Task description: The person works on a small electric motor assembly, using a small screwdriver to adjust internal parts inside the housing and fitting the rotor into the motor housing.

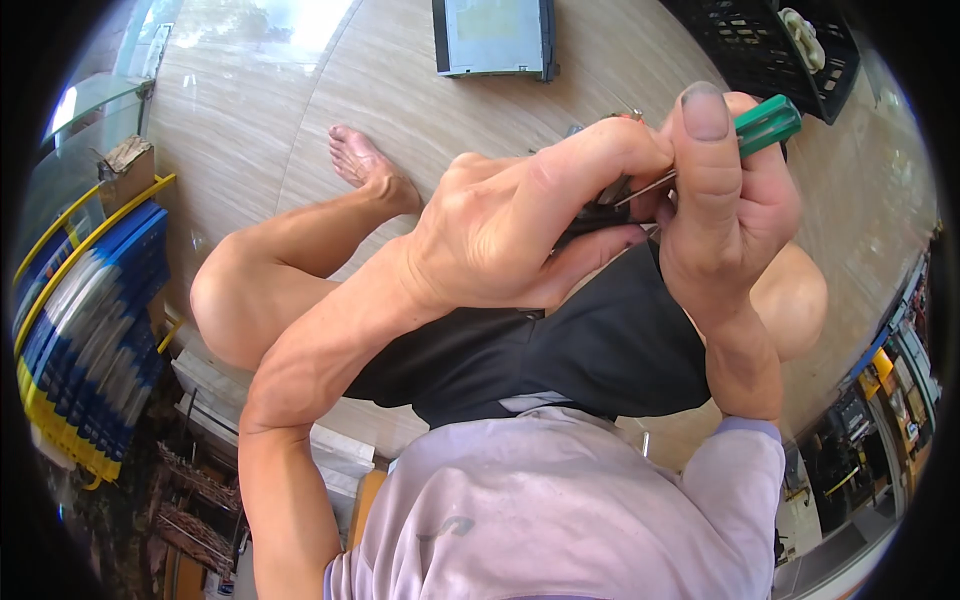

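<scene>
A: Clamped on what, at the right hand (720, 195)?

B: On a screwdriver (768, 126), green-handled, with thin shaft (645, 188) directed toward the left hand (500, 220).

A: And at the left?

B: Curled around a dark part (597, 216), mostly hidden by the grip. Touching the screwdriver's tip or not: impossible to tell.

A: Located where?

B: Raised in front of the body, over the shorts (510, 360), with both hands close together.

A: And farther out?

B: Nearest the viewer, a shirt (560, 490). On the floor (260, 140), a bare foot (365, 165) and, beyond, a grey case (495, 40). At upper right, a black crate (732, 52) with a pale item (803, 42). At left, blue-and-yellow packs (90, 330) beside a yellow rail (125, 222).
</scene>
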Tool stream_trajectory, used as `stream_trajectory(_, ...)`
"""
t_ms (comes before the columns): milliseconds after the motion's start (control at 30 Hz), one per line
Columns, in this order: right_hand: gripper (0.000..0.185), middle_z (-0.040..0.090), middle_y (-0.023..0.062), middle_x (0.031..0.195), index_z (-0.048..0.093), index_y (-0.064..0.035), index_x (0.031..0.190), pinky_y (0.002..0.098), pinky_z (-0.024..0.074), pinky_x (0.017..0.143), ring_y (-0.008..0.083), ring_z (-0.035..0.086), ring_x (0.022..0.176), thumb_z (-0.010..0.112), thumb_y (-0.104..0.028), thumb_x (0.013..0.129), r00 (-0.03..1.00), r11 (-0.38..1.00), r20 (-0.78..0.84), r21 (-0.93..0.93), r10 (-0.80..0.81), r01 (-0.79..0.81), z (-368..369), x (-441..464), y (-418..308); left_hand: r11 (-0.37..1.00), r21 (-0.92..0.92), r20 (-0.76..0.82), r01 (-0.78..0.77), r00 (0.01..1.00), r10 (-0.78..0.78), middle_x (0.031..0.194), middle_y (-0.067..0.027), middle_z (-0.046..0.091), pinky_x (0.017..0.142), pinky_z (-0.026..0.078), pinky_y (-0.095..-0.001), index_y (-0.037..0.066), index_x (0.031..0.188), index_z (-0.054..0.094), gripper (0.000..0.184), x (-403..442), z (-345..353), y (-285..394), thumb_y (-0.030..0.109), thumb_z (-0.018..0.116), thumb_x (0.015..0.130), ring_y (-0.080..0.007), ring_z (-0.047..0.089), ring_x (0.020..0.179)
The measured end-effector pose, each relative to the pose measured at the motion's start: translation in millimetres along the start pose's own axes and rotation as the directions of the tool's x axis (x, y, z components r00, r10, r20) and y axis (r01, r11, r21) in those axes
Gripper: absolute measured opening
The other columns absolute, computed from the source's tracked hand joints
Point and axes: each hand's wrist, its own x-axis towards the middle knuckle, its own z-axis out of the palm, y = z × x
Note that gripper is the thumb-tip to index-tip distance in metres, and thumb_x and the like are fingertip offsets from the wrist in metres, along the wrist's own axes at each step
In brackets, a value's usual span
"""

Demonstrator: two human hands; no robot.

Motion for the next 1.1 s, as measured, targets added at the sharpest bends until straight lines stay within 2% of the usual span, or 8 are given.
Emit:
stream_trajectory(233,0.028,0.058,0.0026,0.073,0.058,-0.0041,0.087,0.0225,0.0367,0.047,0.0064,0.048,0.053,0.058,-0.025,0.106,0.996,0.996,-0.037,0.038,-0.076,0.077,-0.7,-0.8,-8.8,0.996,0.007,-0.008,-0.084,0.996,0.084,0.116,-0.0242,0.067,0.081,0.061,-0.0347,-0.01,0.131,0.048,0.075,5.1,-3.8,1.9,0.003,0.093,0.073,-0.026,0.074,0.092)
stream_trajectory(333,0.032,0.058,0.005,0.074,0.058,-0.0033,0.087,0.0254,0.0401,0.048,0.0097,0.05,0.054,0.054,-0.027,0.108,0.985,0.983,-0.085,-0.125,-0.147,0.136,-15.5,3.1,-7.1,0.998,0.001,0.009,-0.058,0.998,0.058,0.114,-0.0224,0.068,0.083,0.06,-0.0354,-0.009,0.131,0.048,0.075,2.1,-0.2,3.9,0.002,0.093,0.072,-0.0254,0.073,0.09)
stream_trajectory(533,0.041,0.058,0.0087,0.074,0.057,-0.0025,0.089,0.0306,0.0443,0.05,0.0157,0.053,0.056,0.045,-0.035,0.111,0.998,0.957,0.029,0.285,0.05,-0.056,-25.1,12.8,-39.4,0.999,0.007,-0.046,-0.053,0.998,0.053,0.105,-0.0182,0.068,0.086,0.058,-0.034,-0.006,0.128,0.05,0.074,2.7,-6.4,14.9,0.003,0.095,0.07,-0.0227,0.072,0.092)
stream_trajectory(600,0.04,0.059,0.0095,0.073,0.058,-0.0027,0.092,0.0315,0.0456,0.05,0.0183,0.056,0.056,0.047,-0.036,0.111,0.999,0.962,0.01,0.267,0.053,-0.054,-25.6,11.1,-43.0,0.996,0.011,-0.053,-0.089,0.995,0.089,0.103,-0.0177,0.067,0.084,0.058,-0.0326,-0.004,0.126,0.051,0.073,2.9,-8.6,20.7,0.005,0.096,0.069,-0.022,0.071,0.091)
stream_trajectory(667,0.04,0.061,0.0102,0.073,0.06,-0.0026,0.093,0.0317,0.0468,0.05,0.0194,0.059,0.057,0.047,-0.037,0.111,1.0,0.986,0.003,0.167,0.0,0.0,-25.5,7.8,-35.7,0.991,0.067,-0.053,-0.116,0.991,0.12,0.102,-0.0168,0.069,0.077,0.057,-0.0318,-0.002,0.123,0.053,0.068,2.4,-9.9,23.2,0.007,0.095,0.069,-0.0211,0.071,0.084)
stream_trajectory(800,0.04,0.066,0.0104,0.077,0.063,-0.0023,0.097,0.0289,0.0507,0.054,0.019,0.063,0.06,0.05,-0.038,0.11,0.999,0.968,-0.001,0.25,0.035,-0.033,-23.8,3.2,-28.6,0.951,0.273,-0.064,-0.144,0.984,0.167,0.096,-0.013,0.072,0.052,0.047,-0.0248,0.011,0.111,0.067,0.04,-0.3,-11.4,25.7,0.012,0.082,0.074,-0.014,0.064,0.061)
stream_trajectory(900,0.042,0.067,0.01,0.082,0.063,-0.0026,0.102,0.0295,0.0546,0.061,0.0172,0.067,0.066,0.051,-0.042,0.109,0.974,0.992,-0.208,0.1,0.094,-0.075,-14.2,3.7,-25.3,0.906,0.369,-0.012,-0.208,0.974,0.228,0.093,-0.014,0.072,0.044,0.039,-0.0205,0.02,0.11,0.073,0.035,0.4,-15.5,24.2,0.014,0.077,0.075,-0.0086,0.056,0.051)
stream_trajectory(1100,0.042,0.068,0.01,0.097,0.059,-0.0043,0.114,0.027,0.0557,0.074,0.0143,0.069,0.08,0.048,-0.045,0.109,0.97,0.957,0.07,0.161,0.233,-0.241,-5.3,-6.6,-7.9,0.933,0.297,-0.014,-0.202,0.976,0.216,0.089,-0.0162,0.073,0.049,0.049,-0.0279,0.007,0.114,0.061,0.053,0.6,-16.2,20.8,0.016,0.091,0.072,-0.0185,0.068,0.06)
